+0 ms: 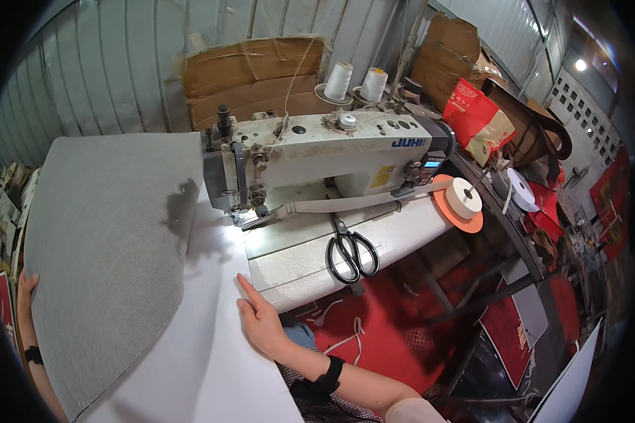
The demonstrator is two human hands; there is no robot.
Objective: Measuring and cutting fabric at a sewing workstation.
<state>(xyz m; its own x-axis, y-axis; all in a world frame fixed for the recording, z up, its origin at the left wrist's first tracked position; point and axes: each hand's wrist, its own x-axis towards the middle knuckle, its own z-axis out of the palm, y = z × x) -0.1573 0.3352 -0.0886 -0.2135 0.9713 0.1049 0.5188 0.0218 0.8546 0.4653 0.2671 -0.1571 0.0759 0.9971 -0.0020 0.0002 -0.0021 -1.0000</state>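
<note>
Grey-and-white sheet [113, 247] spreads from seven to ten o'clock, beside one sewing machine [317, 151] at twelve. My right hand [263, 328], at seven, rests on the sheet's edge, index and thumb parted, pinching nothing; I can't tell whether my left hand [26, 292], past eight, grips the far edge. One pair of scissors [342, 237] clutters the bed [416, 225] at five; two thread cones [339, 82] stand near twelve, two tape rolls [460, 203] at three.

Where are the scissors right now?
In the head view, the scissors lie just right of centre by the sewing machine, handles nearer the person than the pale tape, right of the right hand.
</note>
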